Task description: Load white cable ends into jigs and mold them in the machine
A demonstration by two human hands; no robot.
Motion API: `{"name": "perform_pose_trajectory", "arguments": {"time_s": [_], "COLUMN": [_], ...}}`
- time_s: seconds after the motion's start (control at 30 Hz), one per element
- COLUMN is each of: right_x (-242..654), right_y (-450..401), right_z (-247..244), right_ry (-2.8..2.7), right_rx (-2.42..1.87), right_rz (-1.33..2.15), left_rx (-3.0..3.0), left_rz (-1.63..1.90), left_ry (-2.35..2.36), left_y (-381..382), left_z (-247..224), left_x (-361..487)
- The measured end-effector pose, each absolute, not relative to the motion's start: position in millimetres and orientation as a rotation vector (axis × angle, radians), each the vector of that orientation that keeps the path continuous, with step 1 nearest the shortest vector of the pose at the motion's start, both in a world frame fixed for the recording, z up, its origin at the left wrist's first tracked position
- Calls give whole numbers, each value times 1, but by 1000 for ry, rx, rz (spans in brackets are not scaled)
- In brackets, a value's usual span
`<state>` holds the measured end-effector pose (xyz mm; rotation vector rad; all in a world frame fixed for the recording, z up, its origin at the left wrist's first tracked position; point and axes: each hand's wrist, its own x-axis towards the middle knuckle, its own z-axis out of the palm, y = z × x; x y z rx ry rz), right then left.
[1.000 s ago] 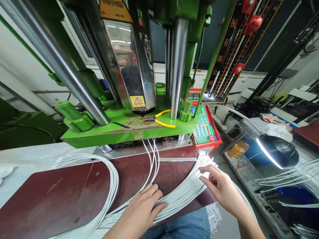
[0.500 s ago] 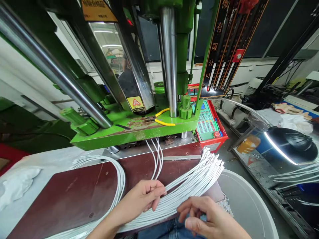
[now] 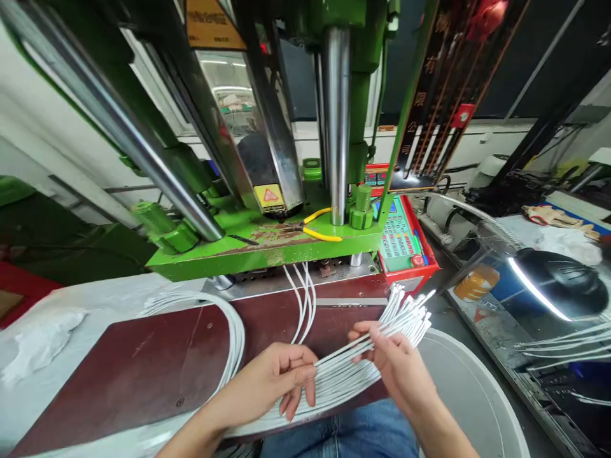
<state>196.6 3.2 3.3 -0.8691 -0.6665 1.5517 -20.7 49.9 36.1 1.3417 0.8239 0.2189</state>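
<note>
A thick bundle of white cables (image 3: 341, 385) lies across the brown board, its tipped ends fanned out at the right. My left hand (image 3: 286, 380) is closed on the bundle's upper edge, thumb and forefinger pinching white cable. Further right, my right hand (image 3: 396, 359) pinches the top cables between thumb and fingers, close to their ends. How many cables each hand grips I cannot tell. Above my left hand, a few separate white cables (image 3: 305, 299) run out from under the green machine plate (image 3: 224, 264).
Yellow-handled pliers (image 3: 324, 235) rest on the machine plate. A red control box (image 3: 405, 248) with a keypad stands behind the cable ends. A grey round bin (image 3: 470, 388) sits to the right of the brown board (image 3: 143, 375). Steel columns (image 3: 338, 127) rise from the plate.
My right hand has moved up and left from in front of the bundle and closed on the top cables. My left hand stays nearly in place. The view has shifted slightly.
</note>
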Motion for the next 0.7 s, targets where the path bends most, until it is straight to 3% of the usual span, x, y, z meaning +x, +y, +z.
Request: {"name": "perform_pose_trajectory", "arguments": {"time_s": [0.33,0.53,0.7], "right_x": [205,222,220], "right_y": [28,13,-7], "right_z": [18,19,13], "right_ry": [-578,-792,-1308], "right_rx": [-897,-929,-988], "right_rz": [1519,1497,1727], "left_rx": [1258,1450,1333], "left_rz": [247,-282,99], "left_ry": [721,541,689], "left_y": [69,22,-11], "left_z": [63,50,7], "left_x": [-36,-12,58]}}
